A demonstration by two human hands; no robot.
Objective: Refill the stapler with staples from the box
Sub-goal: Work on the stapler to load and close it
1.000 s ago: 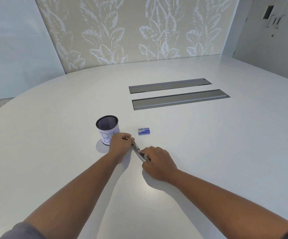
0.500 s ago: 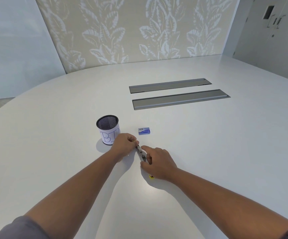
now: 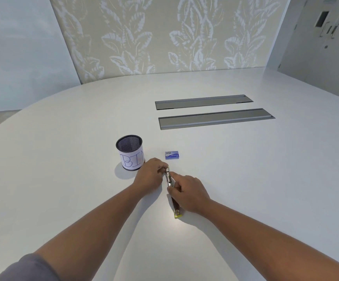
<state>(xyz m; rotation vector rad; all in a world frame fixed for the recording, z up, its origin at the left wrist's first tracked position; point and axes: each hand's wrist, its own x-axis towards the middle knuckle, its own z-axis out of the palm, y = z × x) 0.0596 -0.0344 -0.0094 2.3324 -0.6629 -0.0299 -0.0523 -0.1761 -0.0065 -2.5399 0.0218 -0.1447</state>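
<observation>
On the table: 1 stapler (image 3: 169, 178), 1 staple box (image 3: 172, 155), 1 mesh bin (image 3: 129, 152), 2 grey floor-box covers (image 3: 215, 118), 2 hands (image 3: 191, 192).

The middle of the stapler (image 3: 168, 177) is covered by the right hand (image 3: 189, 192), so only its metal far end and the yellow near end show, and whether its staple channel is open or loaded cannot be told. The left hand (image 3: 151, 175) hides its own fingertips where they meet the stapler's far end, and the printing on the staple box (image 3: 172, 155) is too small to read. The label on the mesh cup (image 3: 130, 152) seems to read "BIN", though its last letter curves out of view, and the surface (image 3: 266, 179) is cut off by the picture's edges.
</observation>
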